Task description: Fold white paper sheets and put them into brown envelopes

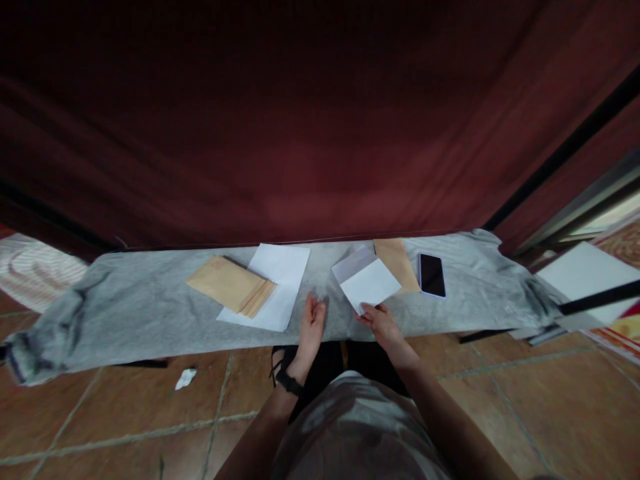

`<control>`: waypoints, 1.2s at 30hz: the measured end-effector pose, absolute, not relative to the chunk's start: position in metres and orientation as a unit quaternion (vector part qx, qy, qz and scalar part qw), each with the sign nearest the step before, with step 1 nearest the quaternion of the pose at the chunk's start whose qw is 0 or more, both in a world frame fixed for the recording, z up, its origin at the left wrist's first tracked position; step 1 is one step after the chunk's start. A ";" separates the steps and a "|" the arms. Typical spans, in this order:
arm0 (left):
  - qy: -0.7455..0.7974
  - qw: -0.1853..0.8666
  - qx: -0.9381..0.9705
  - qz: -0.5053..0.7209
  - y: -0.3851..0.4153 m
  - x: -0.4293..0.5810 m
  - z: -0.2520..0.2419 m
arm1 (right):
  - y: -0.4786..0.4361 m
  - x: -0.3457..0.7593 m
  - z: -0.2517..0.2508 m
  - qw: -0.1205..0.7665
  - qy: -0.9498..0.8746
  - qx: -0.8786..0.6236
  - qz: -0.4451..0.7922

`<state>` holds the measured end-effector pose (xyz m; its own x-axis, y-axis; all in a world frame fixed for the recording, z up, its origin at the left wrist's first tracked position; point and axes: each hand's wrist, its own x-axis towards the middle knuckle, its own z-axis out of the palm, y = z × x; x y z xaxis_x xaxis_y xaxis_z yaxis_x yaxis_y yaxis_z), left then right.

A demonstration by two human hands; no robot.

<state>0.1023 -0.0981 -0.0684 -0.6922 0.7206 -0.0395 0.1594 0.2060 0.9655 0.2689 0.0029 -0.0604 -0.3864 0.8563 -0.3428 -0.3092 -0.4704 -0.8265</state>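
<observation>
A folded sheet of white paper (371, 285) is in my right hand (382, 324), whose thumb and fingers pinch its near edge. One crease runs across the sheet, with the far panel in shade. My left hand (313, 319) hovers at the near side of the grey cloth, palm turned inward, its fingers loosely bent and apart with nothing in them. Left of it lie white paper sheets (291, 270), partly covered by a stack of brown envelopes (225, 283). Another brown envelope (400, 263) lies just behind and right of the folded paper, which overlaps part of it.
A phone (432, 275) lies right of the single envelope. Grey cloth (145, 300) covers the narrow bench, backed by a dark red surface (300, 167). White boards (590, 280) stand at the right end. A crumpled white scrap (185, 379) lies on the tiled floor.
</observation>
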 end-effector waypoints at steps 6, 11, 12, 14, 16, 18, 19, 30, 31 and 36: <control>0.636 0.424 0.194 0.615 -0.076 0.120 -0.064 | -0.031 0.255 -0.066 0.318 -0.315 -0.389 0.805; 0.637 0.395 0.255 0.611 -0.061 0.117 -0.056 | -0.039 0.258 -0.055 0.257 -0.322 -0.357 0.838; 0.641 0.385 0.274 0.605 -0.060 0.114 -0.056 | -0.040 0.261 -0.052 0.227 -0.335 -0.351 0.845; 0.666 0.353 0.306 0.581 -0.061 0.107 -0.057 | -0.040 0.269 -0.047 0.146 -0.374 -0.333 0.853; 0.703 0.320 0.311 0.554 -0.063 0.100 -0.059 | -0.038 0.275 -0.044 0.096 -0.431 -0.322 0.838; 0.731 0.299 0.305 0.532 -0.066 0.096 -0.062 | -0.032 0.277 -0.043 0.132 -0.516 -0.337 0.777; 0.740 0.293 0.307 0.522 -0.067 0.095 -0.063 | -0.028 0.276 -0.043 0.177 -0.573 -0.353 0.718; 0.824 0.016 0.506 0.253 -0.079 0.116 -0.060 | -0.004 0.272 -0.080 0.157 -0.929 -0.332 0.051; 0.808 0.016 0.541 0.234 -0.076 0.122 -0.062 | -0.004 0.272 -0.082 0.154 -0.930 -0.331 0.046; 0.739 0.069 0.647 0.175 -0.050 0.138 -0.073 | -0.005 0.272 -0.084 0.132 -0.938 -0.319 0.026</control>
<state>0.1377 -0.0502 -0.0729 -0.1529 0.9805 0.1238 0.9321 0.1014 0.3477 0.2720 -0.0049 -0.0841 -0.7614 0.6058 0.2306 0.5924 0.7948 -0.1320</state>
